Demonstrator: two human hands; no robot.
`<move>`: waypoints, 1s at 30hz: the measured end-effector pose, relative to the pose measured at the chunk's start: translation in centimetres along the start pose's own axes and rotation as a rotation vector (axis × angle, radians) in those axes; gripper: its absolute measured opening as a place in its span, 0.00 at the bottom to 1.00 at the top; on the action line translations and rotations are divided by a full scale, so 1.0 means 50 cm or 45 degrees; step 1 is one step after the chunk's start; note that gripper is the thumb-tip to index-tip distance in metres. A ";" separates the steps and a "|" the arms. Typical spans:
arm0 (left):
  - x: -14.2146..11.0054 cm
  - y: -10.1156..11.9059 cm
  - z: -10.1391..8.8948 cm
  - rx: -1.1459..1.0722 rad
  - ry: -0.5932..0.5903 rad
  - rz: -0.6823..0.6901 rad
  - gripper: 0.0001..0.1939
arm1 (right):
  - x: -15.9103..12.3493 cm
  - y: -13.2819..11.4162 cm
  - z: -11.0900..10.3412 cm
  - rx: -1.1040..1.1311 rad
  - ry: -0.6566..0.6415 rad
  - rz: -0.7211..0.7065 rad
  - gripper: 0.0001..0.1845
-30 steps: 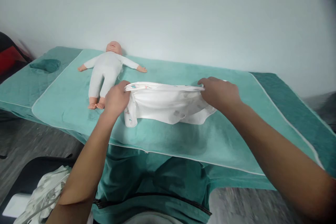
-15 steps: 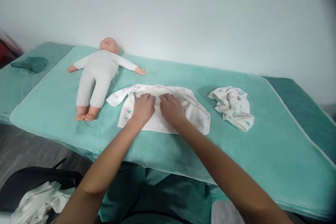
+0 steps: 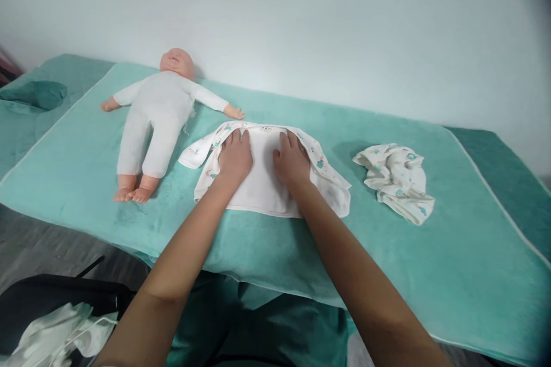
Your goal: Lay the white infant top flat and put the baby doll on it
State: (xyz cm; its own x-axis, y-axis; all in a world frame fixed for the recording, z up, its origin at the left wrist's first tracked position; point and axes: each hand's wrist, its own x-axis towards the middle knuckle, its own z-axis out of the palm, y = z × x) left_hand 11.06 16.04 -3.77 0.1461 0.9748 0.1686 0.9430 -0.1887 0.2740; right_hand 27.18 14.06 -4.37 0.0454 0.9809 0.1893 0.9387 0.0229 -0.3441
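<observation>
A white baby garment with a small teal print (image 3: 262, 183) lies spread on the teal mat (image 3: 387, 264). My left hand (image 3: 235, 157) presses flat on its left half, fingers stretched out. My right hand (image 3: 293, 161) lies flat on its right half, a little apart from the left. A baby doll in a white suit (image 3: 157, 117) lies on its back just left of the garment, arms out. A second crumpled printed cloth (image 3: 398, 179) sits on the mat to the right.
A white wall (image 3: 301, 23) runs behind the padded table. A dark teal bundle (image 3: 37, 94) lies at the far left. Below left, white cloths (image 3: 55, 335) rest on a black seat (image 3: 51, 298). Grey floor shows beneath.
A second ago both hands held the garment up by its edge. They have laid it down on the mat and now press flat on it, moving slightly apart and toward the collar.
</observation>
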 end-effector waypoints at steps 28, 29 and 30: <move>0.001 -0.002 0.053 0.078 0.110 -0.096 0.29 | 0.034 0.041 0.032 -0.055 -0.152 -0.023 0.35; 0.001 -0.003 0.054 0.075 0.122 -0.104 0.29 | 0.035 0.041 0.032 -0.055 -0.162 -0.022 0.36; 0.001 -0.003 0.054 0.073 0.131 -0.109 0.29 | 0.037 0.041 0.031 -0.057 -0.174 -0.026 0.36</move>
State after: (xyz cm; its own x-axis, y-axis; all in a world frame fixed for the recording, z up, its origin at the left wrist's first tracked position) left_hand 11.71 16.45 -6.34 0.0355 0.9692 0.2439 0.9667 -0.0952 0.2376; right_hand 28.64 16.20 -6.18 -0.0177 0.9976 0.0676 0.9534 0.0373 -0.2994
